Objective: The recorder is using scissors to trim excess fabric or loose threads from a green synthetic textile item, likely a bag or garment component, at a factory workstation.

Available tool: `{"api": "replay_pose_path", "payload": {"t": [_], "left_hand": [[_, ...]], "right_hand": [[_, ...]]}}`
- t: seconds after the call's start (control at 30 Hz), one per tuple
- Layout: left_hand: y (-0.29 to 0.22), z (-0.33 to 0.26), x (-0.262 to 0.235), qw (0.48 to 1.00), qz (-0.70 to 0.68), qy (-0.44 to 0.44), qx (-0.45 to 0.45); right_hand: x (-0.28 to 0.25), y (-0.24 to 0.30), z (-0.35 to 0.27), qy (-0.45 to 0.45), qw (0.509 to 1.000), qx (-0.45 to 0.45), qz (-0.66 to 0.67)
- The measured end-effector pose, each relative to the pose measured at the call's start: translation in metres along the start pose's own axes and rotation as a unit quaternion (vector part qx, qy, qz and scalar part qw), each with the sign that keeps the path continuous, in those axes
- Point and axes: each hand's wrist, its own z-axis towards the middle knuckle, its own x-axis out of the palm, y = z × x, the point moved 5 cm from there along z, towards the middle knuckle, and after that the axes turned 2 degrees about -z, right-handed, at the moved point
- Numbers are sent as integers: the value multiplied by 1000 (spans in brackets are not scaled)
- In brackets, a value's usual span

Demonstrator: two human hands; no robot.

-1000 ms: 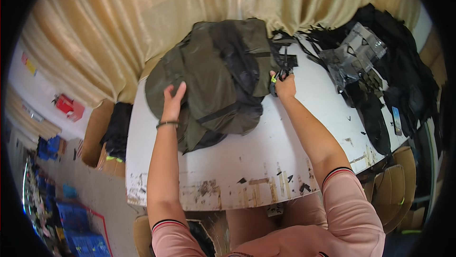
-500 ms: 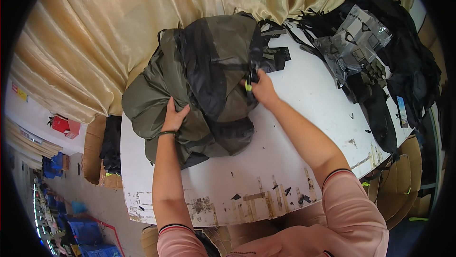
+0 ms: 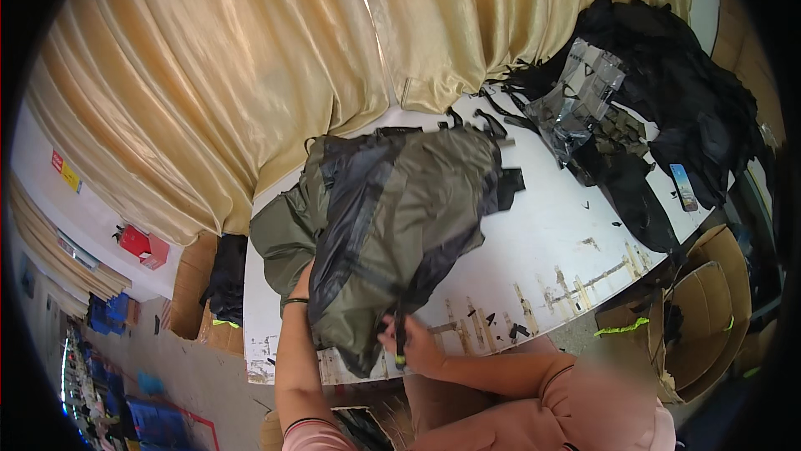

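A large olive-green and black fabric bag (image 3: 409, 201) lies crumpled across the white table (image 3: 534, 242), with short black straps along its far and right edges. My left hand (image 3: 302, 282) reaches in at the bag's near left side, its fingers hidden by the cloth. At the near edge of the bag, my right hand (image 3: 417, 347) is closed around a narrow black tool with a yellow-green end (image 3: 400, 341). The tool's exact kind is not clear. It rests against the bag's near corner.
Black fabric pieces (image 3: 667, 75) are heaped at the far right, with a clear plastic bag (image 3: 584, 84) and a phone-like card (image 3: 683, 187) by them. Cardboard boxes (image 3: 709, 317) stand right of the table. A gold curtain (image 3: 317, 50) hangs behind.
The bag has come nearer and spread toward the table's front edge. My right hand has drawn back toward me with the black tool. My left hand's fingers have gone under the cloth.
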Motion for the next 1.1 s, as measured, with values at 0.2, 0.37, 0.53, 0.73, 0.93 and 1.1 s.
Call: {"api": "replay_pose_path", "payload": {"t": [0.2,0.37,0.53,0.73,0.93,1.1], "left_hand": [[-124,-42,8,976,-3,-186,111],[-205,-100,106,889,359,-77,272],[-226,-139,153,908,282,-36,309],[-279,-270,270,774,262,287,500],[-151,-336,369,729,300,553,269],[-169,-310,299,871,22,470,140]], "right_hand": [[-62,1,-57,118,974,-38,-188],[-113,53,-78,112,921,-72,-367],[-165,146,-89,26,920,-123,-371],[-222,279,-82,-154,909,-213,-324],[-171,272,-90,-14,860,-227,-457],[-136,196,-88,75,722,-166,-668]]}}
